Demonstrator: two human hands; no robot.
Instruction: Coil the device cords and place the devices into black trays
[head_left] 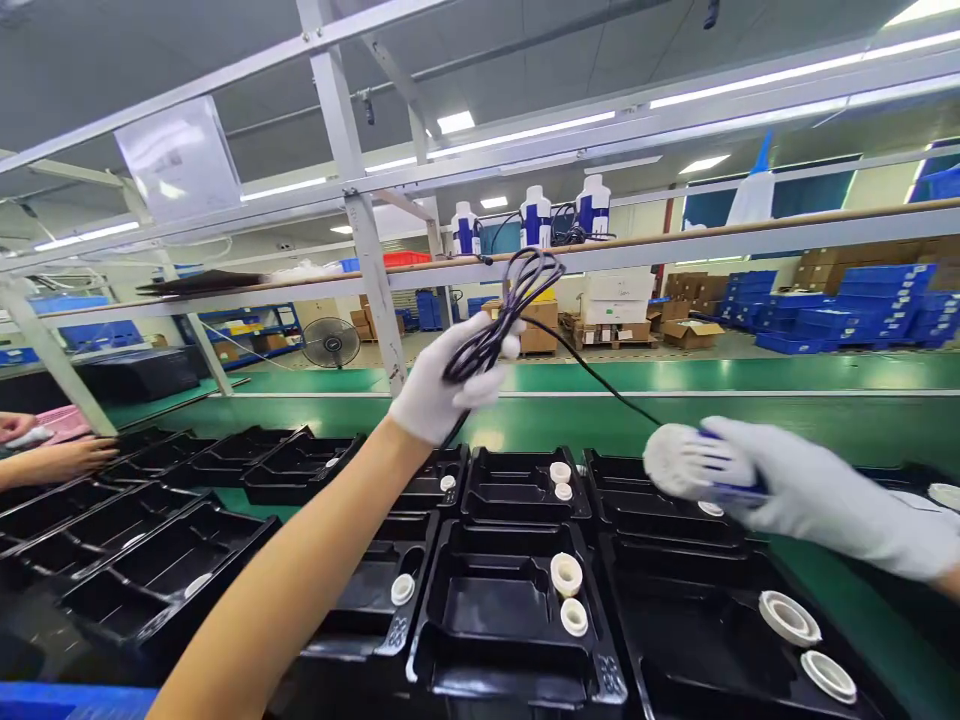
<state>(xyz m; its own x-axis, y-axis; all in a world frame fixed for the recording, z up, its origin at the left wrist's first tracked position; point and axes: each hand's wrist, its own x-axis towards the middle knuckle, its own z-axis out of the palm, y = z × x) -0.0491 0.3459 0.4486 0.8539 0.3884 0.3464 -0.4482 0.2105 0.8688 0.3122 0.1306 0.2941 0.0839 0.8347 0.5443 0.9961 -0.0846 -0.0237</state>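
Observation:
A coiled black cable (529, 278) is in the grip of my white-gloved left hand (442, 385), raised above the trays. One strand of the cable runs down to the right, to a white and blue device (679, 462) with a slotted round end, perhaps a small pump. My right hand (799, 485), also gloved, is wrapped around that device, over the right-hand trays. Below lie black plastic trays (495, 672), several holding white rings (574, 617) in their right-hand recesses. The device's far end is hidden by my right hand.
A green conveyor belt (750, 376) runs behind the trays. Above it, a shelf (675, 238) bears three white and blue devices (535, 218) with cables. A metal post (375, 290) stands near my left hand. Another person's hand (79, 455) is at the far left.

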